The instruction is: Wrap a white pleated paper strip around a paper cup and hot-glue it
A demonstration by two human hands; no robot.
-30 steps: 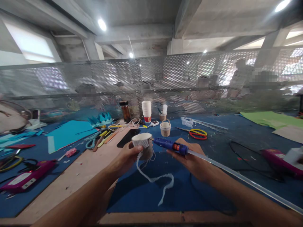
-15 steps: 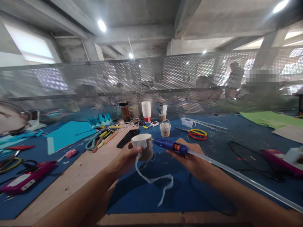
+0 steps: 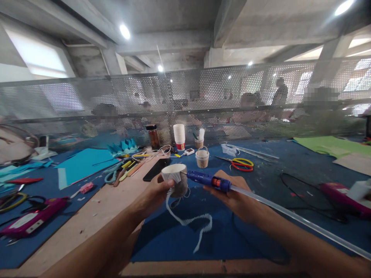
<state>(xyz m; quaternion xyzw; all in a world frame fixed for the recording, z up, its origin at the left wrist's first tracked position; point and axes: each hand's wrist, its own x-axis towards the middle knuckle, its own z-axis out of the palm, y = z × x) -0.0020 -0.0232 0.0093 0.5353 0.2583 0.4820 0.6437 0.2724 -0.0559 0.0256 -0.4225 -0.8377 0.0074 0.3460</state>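
Note:
My left hand [image 3: 158, 190] is closed around a paper cup [image 3: 180, 186] with a white rim and a greyish wrapped side. From the cup a crinkled white strip [image 3: 189, 221] trails down onto the blue mat [image 3: 162, 243]. Held in my right hand [image 3: 232, 193] is a blue glue gun [image 3: 203, 178], its nozzle at the cup's side just under the rim. A long clear glue stick [image 3: 290, 213] runs out of the gun's back toward the lower right. Thin string hangs by the cup's base.
Behind the cup stand a small handled bucket [image 3: 202, 158], a stack of paper cups [image 3: 179, 137] and a brown jar [image 3: 153, 137]. Scissors [image 3: 242, 164] lie to the right, a black phone [image 3: 156, 169] to the left. Magenta power strips [image 3: 36, 218] sit at both sides. A perforated screen [image 3: 139, 96] rises behind.
The cup has turned slightly and tilts a little differently in my left hand. The nozzle has shifted slightly left and down, below the rim. Behind the screen, a person has moved left.

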